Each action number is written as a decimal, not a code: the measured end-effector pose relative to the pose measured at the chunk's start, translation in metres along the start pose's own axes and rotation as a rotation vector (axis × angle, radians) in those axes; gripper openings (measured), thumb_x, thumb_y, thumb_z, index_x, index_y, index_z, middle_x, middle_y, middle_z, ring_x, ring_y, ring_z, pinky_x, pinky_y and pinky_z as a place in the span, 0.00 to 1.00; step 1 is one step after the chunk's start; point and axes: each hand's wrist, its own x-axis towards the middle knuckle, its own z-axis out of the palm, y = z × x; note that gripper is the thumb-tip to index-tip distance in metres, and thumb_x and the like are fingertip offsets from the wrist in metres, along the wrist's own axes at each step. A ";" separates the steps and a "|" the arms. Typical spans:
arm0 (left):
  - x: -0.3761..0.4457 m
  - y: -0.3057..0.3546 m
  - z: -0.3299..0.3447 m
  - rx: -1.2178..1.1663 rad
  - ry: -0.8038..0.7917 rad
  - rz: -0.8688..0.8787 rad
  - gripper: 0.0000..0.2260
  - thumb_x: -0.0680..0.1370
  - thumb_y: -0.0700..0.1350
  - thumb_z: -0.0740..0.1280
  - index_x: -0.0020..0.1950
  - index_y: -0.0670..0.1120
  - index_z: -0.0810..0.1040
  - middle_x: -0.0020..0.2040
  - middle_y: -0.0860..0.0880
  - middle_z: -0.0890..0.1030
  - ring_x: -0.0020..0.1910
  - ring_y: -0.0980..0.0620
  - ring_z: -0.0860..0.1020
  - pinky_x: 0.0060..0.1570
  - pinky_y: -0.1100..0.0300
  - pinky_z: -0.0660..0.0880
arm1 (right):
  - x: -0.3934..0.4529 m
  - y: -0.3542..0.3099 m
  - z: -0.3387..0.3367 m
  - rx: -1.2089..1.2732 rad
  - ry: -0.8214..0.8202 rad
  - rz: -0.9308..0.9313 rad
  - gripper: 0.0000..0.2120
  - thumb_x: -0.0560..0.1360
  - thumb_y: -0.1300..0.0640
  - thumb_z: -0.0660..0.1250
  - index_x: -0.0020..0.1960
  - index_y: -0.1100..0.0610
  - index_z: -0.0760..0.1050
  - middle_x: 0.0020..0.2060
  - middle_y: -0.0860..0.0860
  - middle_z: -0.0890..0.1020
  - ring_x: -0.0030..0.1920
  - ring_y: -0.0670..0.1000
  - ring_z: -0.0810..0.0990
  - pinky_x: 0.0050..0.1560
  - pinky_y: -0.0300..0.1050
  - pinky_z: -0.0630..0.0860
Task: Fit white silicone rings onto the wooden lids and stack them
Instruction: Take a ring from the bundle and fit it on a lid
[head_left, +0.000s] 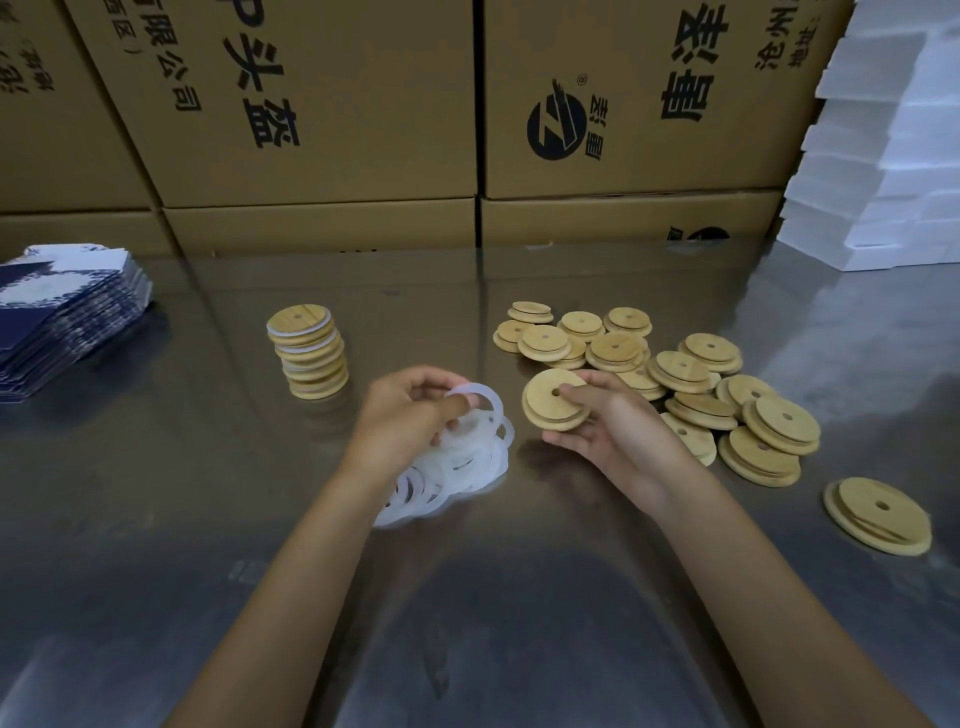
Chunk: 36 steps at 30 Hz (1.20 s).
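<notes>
My left hand (410, 410) pinches a white silicone ring (491, 400) lifted just above a loose heap of white rings (447, 478) on the steel table. My right hand (618, 421) holds a round wooden lid (550, 408) with a centre hole, thumb on top and fingers under it, a short way right of the ring. A stack of ringed lids (310, 351) stands upright to the back left. Several bare wooden lids (691, 379) lie scattered at the right, and one more lid (878, 514) lies alone near the right edge.
Large printed cardboard boxes (467, 114) wall off the back of the table (208, 519). A pile of blue-and-white flat cartons (62, 317) sits at the far left. White foam blocks (883, 150) are stacked at the back right.
</notes>
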 end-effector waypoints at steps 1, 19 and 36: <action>-0.004 0.003 0.000 -0.059 -0.088 -0.034 0.04 0.71 0.40 0.76 0.44 0.44 0.84 0.35 0.48 0.82 0.34 0.55 0.77 0.31 0.65 0.73 | -0.001 -0.001 0.001 0.027 -0.032 0.022 0.12 0.80 0.64 0.66 0.63 0.58 0.74 0.55 0.59 0.84 0.52 0.56 0.86 0.44 0.49 0.83; -0.019 0.005 0.025 0.101 -0.234 0.193 0.11 0.73 0.31 0.69 0.44 0.47 0.83 0.40 0.48 0.83 0.39 0.57 0.79 0.44 0.67 0.77 | -0.014 0.009 0.015 -0.125 -0.406 0.077 0.16 0.80 0.55 0.66 0.63 0.63 0.77 0.56 0.62 0.82 0.56 0.58 0.83 0.58 0.51 0.80; -0.028 -0.012 0.037 0.758 -0.351 0.518 0.02 0.73 0.44 0.69 0.41 0.50 0.79 0.39 0.59 0.74 0.44 0.66 0.70 0.39 0.73 0.66 | -0.007 0.004 0.008 -0.072 -0.160 0.033 0.17 0.81 0.53 0.64 0.66 0.61 0.76 0.57 0.61 0.84 0.59 0.58 0.83 0.63 0.53 0.79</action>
